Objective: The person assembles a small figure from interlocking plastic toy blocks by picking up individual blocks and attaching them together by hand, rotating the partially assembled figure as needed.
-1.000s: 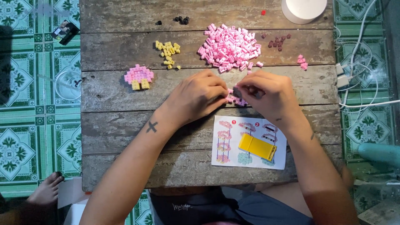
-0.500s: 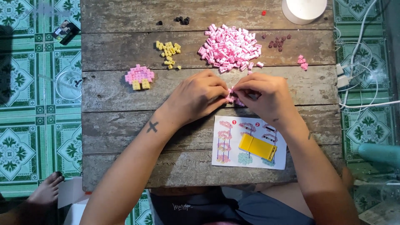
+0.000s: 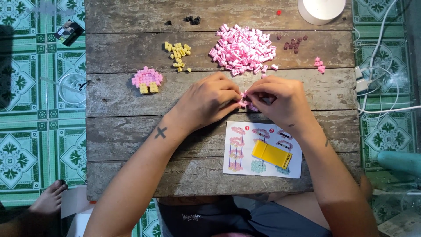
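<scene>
Overhead, head cam: left hand (image 3: 209, 102) & right hand (image 3: 279, 100) meet mid-surface, fingertips of both pinching a small pink brick assembly (image 3: 247, 104) on the weathered wooden plank surface (image 3: 123, 131). Loose pink brick pile (image 3: 242, 49) just beyond; printed instruction sheet (image 3: 263, 149) w/ yellow plastic tool (image 3: 272, 154) nearer the body.

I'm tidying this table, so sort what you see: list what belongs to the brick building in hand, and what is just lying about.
In use:
- left hand and right hand, pinching a small pink brick piece
- pink brick pile
- yellow bricks
- finished pink and yellow part
- instruction sheet
- yellow tool

Lying about:
- white round container
- cables
- dark object on floor
</scene>
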